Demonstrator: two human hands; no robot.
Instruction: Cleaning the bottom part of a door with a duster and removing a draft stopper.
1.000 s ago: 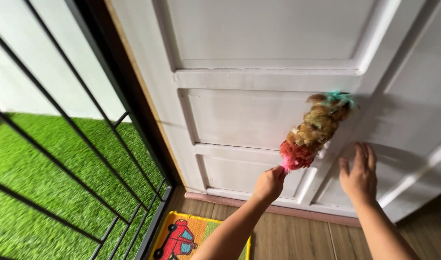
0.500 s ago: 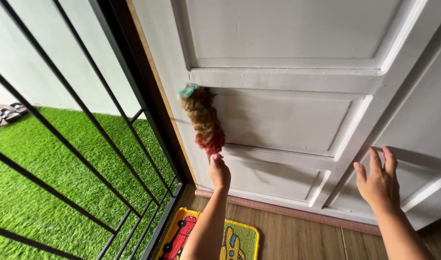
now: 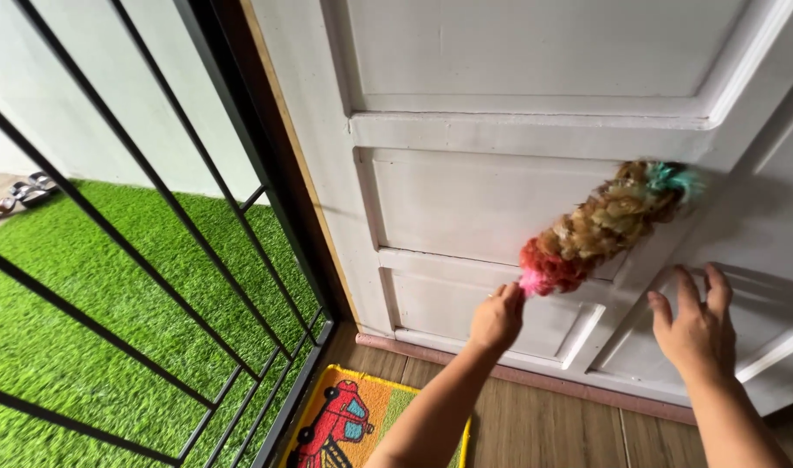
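your left hand has its fingers clamped on the pink end of a feather duster that slants up to the right across the white door, while your right hand, fingers apart, lies flat on the door just beside it.

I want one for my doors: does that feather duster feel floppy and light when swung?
The duster is probably light: the left hand holds it out by its end alone. Its fluffy feathers likely bend softly against the door.
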